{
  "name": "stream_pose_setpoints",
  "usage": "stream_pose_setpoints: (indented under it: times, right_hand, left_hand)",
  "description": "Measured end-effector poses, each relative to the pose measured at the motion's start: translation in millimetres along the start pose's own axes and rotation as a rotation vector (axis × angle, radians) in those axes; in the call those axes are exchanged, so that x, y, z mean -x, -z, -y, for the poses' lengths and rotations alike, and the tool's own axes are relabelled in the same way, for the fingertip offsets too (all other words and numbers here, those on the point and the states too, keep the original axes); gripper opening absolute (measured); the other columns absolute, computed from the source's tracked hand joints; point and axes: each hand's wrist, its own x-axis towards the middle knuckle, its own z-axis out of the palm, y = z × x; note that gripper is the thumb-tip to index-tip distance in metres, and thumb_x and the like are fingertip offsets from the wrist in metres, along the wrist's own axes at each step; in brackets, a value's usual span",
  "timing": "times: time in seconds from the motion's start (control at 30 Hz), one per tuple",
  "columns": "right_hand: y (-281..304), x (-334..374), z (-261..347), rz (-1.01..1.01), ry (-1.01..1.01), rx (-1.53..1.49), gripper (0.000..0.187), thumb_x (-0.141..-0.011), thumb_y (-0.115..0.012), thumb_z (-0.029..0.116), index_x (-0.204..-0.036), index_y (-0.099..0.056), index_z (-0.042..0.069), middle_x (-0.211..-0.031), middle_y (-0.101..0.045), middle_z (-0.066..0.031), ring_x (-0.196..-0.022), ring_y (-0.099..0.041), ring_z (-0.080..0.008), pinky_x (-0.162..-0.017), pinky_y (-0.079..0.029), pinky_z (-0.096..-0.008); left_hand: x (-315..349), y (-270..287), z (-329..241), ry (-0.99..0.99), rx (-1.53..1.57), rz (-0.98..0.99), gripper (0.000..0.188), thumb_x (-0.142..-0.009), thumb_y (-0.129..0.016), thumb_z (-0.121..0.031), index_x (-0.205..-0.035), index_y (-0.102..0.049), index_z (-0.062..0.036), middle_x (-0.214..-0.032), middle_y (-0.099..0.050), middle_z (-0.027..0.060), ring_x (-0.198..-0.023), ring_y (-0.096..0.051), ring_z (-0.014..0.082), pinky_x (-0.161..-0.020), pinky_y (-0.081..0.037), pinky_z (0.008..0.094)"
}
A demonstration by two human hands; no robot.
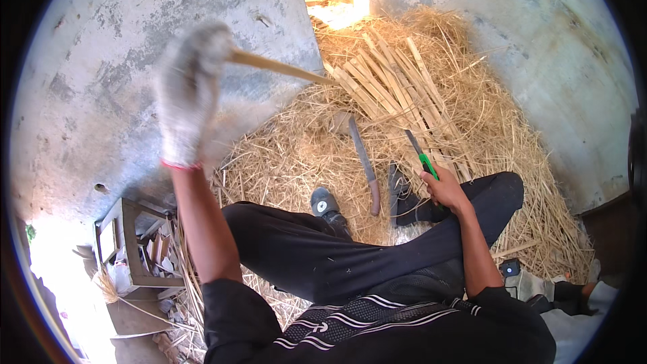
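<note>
My left hand, in a whitish knitted glove with a red cuff, is raised at the upper left and smeared by motion. It grips one end of a bamboo strip, whose other end reaches toward a pile of split strips. My right hand is bare and closed round a green-handled utility knife, its blade pointing up and left over the shavings. Between my feet and the pile lies a machete with a brown handle, just left of the right hand.
Curly shavings cover the floor around my crossed legs. A grey wall panel stands at the left, and another wall at the right. A small wooden frame with scraps is at the lower left. Part of another person shows at the lower right.
</note>
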Motion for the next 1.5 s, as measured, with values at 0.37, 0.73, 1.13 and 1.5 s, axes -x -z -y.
stream_pose_setpoints:
  times: [0.37,0.73,1.13,1.5]
  right_hand:
    - [-28.9,56.6,27.2,-0.014,0.288,-0.158,0.029,-0.105,-0.046,0.033,-0.116,-0.053,0.007,-0.058,-0.043,0.0028,-0.043,-0.039,-0.0044,-0.041,-0.034,-0.021]
    - [-45.6,78.2,20.7,0.074,0.355,-0.137,0.032,-0.105,-0.045,0.035,-0.098,-0.053,0.005,-0.054,-0.042,0.0025,-0.041,-0.037,-0.0049,-0.039,-0.032,-0.0222]
    - [-58.5,81.1,27.7,0.187,0.104,-0.223,0.034,-0.1,-0.05,0.031,-0.087,-0.061,0.002,-0.057,-0.047,0.0013,-0.05,-0.046,-0.0071,-0.046,-0.037,-0.0261]
    - [-88.0,85.8,60.4,0.229,0.462,-0.048,0.031,-0.106,-0.043,0.027,-0.125,-0.053,0.005,-0.061,-0.037,0.0064,-0.051,-0.035,-0.0034,-0.048,-0.032,-0.0213]
  left_hand:
    - [57.8,11.7,-94.1,0.114,0.116,-0.12,0.029,-0.1,-0.057,-0.025,-0.106,-0.067,0.0016,-0.093,-0.067,0.0076,-0.063,-0.059,0.0085,-0.055,-0.049,0.0222]
    - [97.5,17.3,-115.4,0.043,0.029,-0.32,0.03,-0.099,-0.057,-0.026,-0.091,-0.065,0.0015,-0.087,-0.068,0.0119,-0.067,-0.062,0.0147,-0.059,-0.05,0.0275]
    - [110.9,7.3,-70.8,-0.356,-0.244,-0.55,0.041,-0.104,-0.047,-0.034,-0.087,-0.062,0.0006,-0.079,-0.062,0.0089,-0.054,-0.054,0.0143,-0.046,-0.041,0.0236]
    - [133.6,19.0,-102.8,0.146,-0.177,-0.416,0.021,-0.099,-0.056,-0.015,-0.106,-0.069,-0.0006,-0.096,-0.068,0.0117,-0.056,-0.062,0.0075,-0.043,-0.049,0.0188]
